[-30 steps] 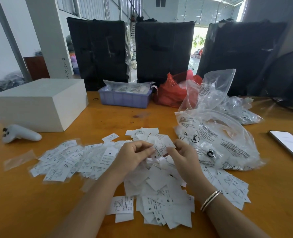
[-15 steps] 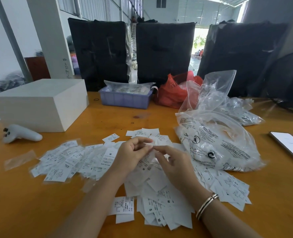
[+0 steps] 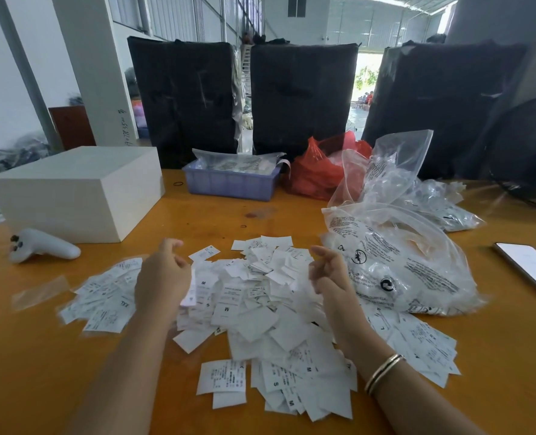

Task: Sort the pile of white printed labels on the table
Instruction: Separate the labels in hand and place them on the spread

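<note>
A loose pile of white printed labels covers the middle of the orange table, with size letters such as M and S showing. A flatter spread of labels lies to the left, one of them marked XXL. My left hand hovers between the two groups with its fingers curled, and a narrow label hangs from its palm side. My right hand hovers over the pile's right edge, its fingers loosely curled and holding nothing.
A white box and a white controller sit at the left. A blue tray and a red bag stand behind the pile. Printed clear plastic bags crowd the right, with a phone beyond them.
My hands were together over the pile, pinching one label between them. They have parted: the left swung left with the label, the right drew back to the right, empty.
</note>
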Tool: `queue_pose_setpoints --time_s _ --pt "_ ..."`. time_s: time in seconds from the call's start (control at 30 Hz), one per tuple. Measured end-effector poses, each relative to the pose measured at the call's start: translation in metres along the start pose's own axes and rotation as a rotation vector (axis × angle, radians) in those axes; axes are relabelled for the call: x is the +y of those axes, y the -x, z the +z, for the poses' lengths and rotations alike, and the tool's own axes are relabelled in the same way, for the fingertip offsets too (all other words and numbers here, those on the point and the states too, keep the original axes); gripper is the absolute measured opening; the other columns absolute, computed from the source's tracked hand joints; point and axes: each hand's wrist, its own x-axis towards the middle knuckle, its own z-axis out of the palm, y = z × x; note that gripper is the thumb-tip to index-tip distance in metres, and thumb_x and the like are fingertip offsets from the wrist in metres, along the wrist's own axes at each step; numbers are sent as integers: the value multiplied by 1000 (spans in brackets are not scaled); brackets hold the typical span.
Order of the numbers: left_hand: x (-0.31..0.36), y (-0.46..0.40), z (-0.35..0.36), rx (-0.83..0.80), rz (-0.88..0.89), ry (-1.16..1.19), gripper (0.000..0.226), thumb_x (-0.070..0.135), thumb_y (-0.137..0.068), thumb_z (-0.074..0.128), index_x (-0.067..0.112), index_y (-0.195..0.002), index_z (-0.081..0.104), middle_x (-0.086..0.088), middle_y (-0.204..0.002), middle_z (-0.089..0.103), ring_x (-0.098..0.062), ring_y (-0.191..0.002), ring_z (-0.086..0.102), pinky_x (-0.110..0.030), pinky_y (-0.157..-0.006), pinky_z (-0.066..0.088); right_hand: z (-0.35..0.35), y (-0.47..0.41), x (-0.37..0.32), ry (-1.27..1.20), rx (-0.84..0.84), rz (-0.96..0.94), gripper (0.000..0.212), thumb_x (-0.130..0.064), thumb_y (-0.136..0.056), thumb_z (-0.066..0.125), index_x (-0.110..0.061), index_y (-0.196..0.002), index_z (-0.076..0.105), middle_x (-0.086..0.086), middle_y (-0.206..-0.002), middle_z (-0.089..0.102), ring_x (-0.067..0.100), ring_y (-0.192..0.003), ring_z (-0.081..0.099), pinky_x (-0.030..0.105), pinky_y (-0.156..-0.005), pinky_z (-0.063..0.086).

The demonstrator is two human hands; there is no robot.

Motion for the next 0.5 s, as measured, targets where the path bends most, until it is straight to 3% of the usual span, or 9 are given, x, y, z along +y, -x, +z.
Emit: queue_pose_setpoints --time_s 0.07,0.13,0.2,0.27,0.33,0.4,0.5 --pt "-2 4 0 -44 -32 -271 40 14 -91 59 22 -130 50 1 -108 63 -19 -91 57 -33 -69 45 1 -2 1 25 24 -23 56 18 -84 36 -30 -109 50 -1 -82 49 2 -69 48 21 -65 46" --pt "4 8 1 11 62 -439 37 23 -90 61 25 -126 54 0 -127 57 -24 -117 47 -40 -90 41 0 -5 0 15 38 -27 53 15 -87 43 -32 -110 49 1 -86 54 1 -71 54 20 -69 50" --pt "17 15 5 69 298 -262 27 28 -92 58 24 -118 61 1 -127 57 -20 -120 45 -35 -95 37 -1 -5 -1 -59 47 -7 48 10 -88 50 -31 -113 49 0 -87 61 4 -71 60 17 -70 51" --pt "36 27 12 -126 426 140 31 44 -93 52 23 -112 65 10 -114 63 -3 -109 53 -20 -91 41 -2 -5 -1 -131 49 5 47 7 -87 55 -28 -118 50 -4 -83 67 8 -71 65 17 -68 52" --pt "54 44 18 -472 373 421 60 74 -83 40 28 -114 63 19 -103 66 11 -93 57 -8 -78 44 -2 -6 -1 -163 33 -6 48 6 -87 57 -28 -121 48 -4 -79 69 11 -72 66 17 -68 51" --pt "61 56 27 -632 336 476 78 90 -68 33 34 -116 60 15 -99 68 9 -85 59 -8 -70 44 -1 -4 -2 -156 2 -21 50 6 -87 57 -30 -120 47 -2 -80 71 13 -73 67 17 -69 51" --pt "62 61 38 -685 285 553 50 77 -72 51 40 -105 59 15 -99 69 0 -95 63 -14 -77 47 3 -3 -3 -107 -36 -38 50 5 -87 59 -32 -118 47 0 -82 71 13 -75 68 18 -71 51"
